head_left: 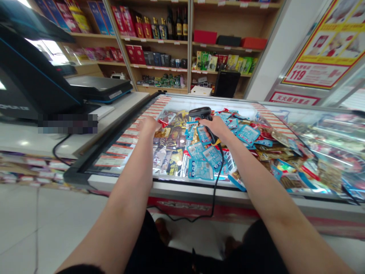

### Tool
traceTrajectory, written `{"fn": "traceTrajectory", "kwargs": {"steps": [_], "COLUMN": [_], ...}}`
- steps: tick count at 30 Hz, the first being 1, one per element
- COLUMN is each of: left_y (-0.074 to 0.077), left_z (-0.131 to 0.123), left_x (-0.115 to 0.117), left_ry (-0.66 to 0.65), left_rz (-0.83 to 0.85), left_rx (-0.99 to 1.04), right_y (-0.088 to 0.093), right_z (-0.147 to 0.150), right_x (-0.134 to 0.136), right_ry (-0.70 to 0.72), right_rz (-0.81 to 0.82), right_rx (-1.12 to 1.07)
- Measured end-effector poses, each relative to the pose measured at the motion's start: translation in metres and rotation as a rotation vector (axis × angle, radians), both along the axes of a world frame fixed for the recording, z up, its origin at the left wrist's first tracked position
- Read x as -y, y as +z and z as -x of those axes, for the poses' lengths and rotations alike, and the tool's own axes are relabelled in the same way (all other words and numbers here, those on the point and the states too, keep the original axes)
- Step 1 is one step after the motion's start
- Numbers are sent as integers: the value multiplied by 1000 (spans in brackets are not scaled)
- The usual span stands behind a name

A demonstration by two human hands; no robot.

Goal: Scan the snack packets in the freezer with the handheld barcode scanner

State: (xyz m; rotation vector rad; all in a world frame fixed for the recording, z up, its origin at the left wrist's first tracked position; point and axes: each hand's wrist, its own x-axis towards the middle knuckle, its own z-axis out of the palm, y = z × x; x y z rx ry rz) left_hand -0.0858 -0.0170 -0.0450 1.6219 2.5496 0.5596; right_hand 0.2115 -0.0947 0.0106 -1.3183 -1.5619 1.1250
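Observation:
My right hand (pixel 216 128) is closed round the handle of a black barcode scanner (pixel 200 113), whose head points left over the open chest freezer (pixel 119 179). Its black cable (pixel 214 190) hangs down in front of the freezer to the floor. My left hand (pixel 149 124) reaches into the freezer at the left and rests on the packets there; its fingers are hidden behind the hand. Blue ice-cream packets (pixel 203 154) and gold and dark packets (pixel 171 144) fill the freezer under both hands.
A white counter (pixel 25 139) with a black point-of-sale terminal (pixel 31 76) stands to the left. Wooden shelves (pixel 159 40) of boxes and bottles line the back wall. A glass freezer lid (pixel 327 129) covers the right part. A red and yellow poster (pixel 327 45) hangs right.

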Motion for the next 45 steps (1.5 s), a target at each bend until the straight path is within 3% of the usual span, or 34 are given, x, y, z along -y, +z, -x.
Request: {"fn": "traceTrajectory", "kwargs": {"steps": [3, 7, 13, 18, 24, 34, 39, 45], "left_y": [-3, -8, -1, 3, 1, -1, 5, -3], "left_z": [-11, -31, -75, -93, -98, -101, -97, -85], "left_x": [-1, -4, 5, 14, 15, 14, 12, 0], "left_ry": [36, -94, -269, -386, -440, -395, -379, -342], "left_rz": [-73, -302, -171, -56, -8, -67, -209, -383], "left_rx": [21, 117, 183, 258, 265, 395, 428, 544], "right_y": [0, 1, 2, -2, -2, 0, -4, -3], "right_z": [0, 0, 0, -3, -4, -4, -4, -2], "right_x": [0, 1, 0, -5, -6, -3, -7, -5], "right_ry": [1, -3, -23, -34, -46, -54, -46, -27], "right_rz": [4, 11, 16, 4, 13, 23, 12, 17], "right_rx": [-2, -5, -12, -33, -45, -24, -3, -3]}}
